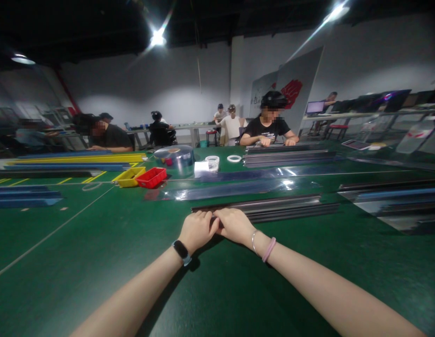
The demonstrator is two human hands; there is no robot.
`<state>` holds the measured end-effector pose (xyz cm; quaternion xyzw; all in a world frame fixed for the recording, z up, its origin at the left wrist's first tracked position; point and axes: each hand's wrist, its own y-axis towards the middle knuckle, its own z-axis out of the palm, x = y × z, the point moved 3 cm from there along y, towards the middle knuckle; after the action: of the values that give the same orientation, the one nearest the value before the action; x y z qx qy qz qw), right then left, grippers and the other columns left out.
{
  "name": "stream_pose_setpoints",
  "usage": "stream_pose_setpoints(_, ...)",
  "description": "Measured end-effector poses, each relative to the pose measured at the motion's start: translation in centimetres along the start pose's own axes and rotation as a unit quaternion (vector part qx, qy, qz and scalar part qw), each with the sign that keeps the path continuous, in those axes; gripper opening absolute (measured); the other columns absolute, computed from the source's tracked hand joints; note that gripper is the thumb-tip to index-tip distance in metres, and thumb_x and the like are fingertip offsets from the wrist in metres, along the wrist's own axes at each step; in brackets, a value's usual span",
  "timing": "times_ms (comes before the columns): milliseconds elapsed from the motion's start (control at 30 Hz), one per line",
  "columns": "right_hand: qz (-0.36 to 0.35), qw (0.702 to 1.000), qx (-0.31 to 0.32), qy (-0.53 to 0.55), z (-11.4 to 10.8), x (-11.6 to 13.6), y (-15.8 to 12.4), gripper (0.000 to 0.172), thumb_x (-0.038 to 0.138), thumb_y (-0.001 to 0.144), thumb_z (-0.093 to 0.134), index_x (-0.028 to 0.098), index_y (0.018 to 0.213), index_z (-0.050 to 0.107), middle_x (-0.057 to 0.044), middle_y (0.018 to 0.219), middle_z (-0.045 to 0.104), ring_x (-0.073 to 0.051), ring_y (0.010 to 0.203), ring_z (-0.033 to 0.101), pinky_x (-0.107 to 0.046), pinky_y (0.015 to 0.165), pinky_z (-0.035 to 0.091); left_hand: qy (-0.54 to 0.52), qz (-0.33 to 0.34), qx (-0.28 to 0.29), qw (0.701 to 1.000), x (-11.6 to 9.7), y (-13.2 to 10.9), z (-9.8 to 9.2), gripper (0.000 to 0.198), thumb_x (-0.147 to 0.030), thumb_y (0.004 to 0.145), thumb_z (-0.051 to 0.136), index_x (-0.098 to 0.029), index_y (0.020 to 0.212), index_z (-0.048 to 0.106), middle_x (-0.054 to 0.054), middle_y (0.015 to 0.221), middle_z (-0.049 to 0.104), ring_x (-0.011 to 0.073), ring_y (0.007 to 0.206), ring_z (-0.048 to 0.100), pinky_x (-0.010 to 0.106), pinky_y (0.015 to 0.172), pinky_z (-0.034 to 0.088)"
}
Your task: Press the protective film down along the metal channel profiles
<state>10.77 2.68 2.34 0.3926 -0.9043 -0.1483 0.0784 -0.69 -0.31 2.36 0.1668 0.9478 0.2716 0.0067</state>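
Near the middle of the green table, long dark channel-shaped strips (287, 204) lie side by side, pointing off to the right. My left hand (197, 230) is closed at their left end, its fingers curled over the edge. Right against it, my right hand (235, 225) is closed on the same end, the two thumbs almost meeting. The fingertips and the gripped part are mostly hidden beneath the hands. Just beyond lies a flat clear plastic strip (231, 188), shiny under the lamps.
A red bin (151, 178) and a yellow bin (130, 177) stand at the left, by a large clear roll (174, 159). Blue strips (24, 195) lie far left, more dark and blue strips (396, 206) at right. Across the table a co-worker (268, 126) handles similar strips.
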Motion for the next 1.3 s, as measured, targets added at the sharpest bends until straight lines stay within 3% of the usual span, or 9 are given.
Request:
stream_pose_setpoints(267,0.037,0.999,0.024,-0.010,0.18,-0.20,0.21,0.029,0.042,0.076,0.041,0.018,0.089,0.049,-0.006,0.081,0.059,-0.018,0.078,0.054,-0.027,0.069,0.035,0.003,-0.013,0.002,1.000,0.06,0.18,0.15,0.033,-0.037,0.084,0.029,-0.017,0.072,0.052,0.004,0.069,0.058,0.0163,0.066,0.052,0.027,0.059,0.034)
stream_pose_setpoints(633,0.019,0.999,0.031,-0.012,0.26,-0.64,0.12,0.027,0.040,0.080,0.035,0.019,0.087,0.050,-0.006,0.082,0.061,-0.019,0.079,0.056,-0.026,0.067,0.034,0.009,0.005,-0.025,1.000,-0.02,-0.05,-0.18,0.030,-0.037,0.084,0.030,-0.017,0.074,0.051,0.003,0.066,0.057,0.0158,0.065,0.051,0.027,0.060,0.034)
stream_pose_setpoints(867,0.036,0.999,0.037,0.006,0.20,-0.45,0.04,0.031,0.040,0.082,0.032,0.018,0.094,0.051,-0.008,0.086,0.060,-0.017,0.086,0.053,-0.025,0.072,0.033,0.001,0.000,-0.010,1.000,0.20,0.03,0.23,0.031,-0.040,0.084,0.028,-0.018,0.075,0.049,0.002,0.066,0.056,0.0162,0.065,0.051,0.026,0.057,0.033)
stream_pose_setpoints(1300,0.032,0.999,0.011,0.000,-0.18,-0.15,-0.21,0.031,0.043,0.082,0.034,0.020,0.099,0.046,-0.005,0.083,0.059,-0.016,0.080,0.053,-0.025,0.069,0.032,-0.008,-0.006,-0.015,1.000,0.25,-0.10,0.24,0.029,-0.036,0.086,0.026,-0.018,0.080,0.049,0.003,0.069,0.056,0.0150,0.066,0.050,0.025,0.059,0.033)
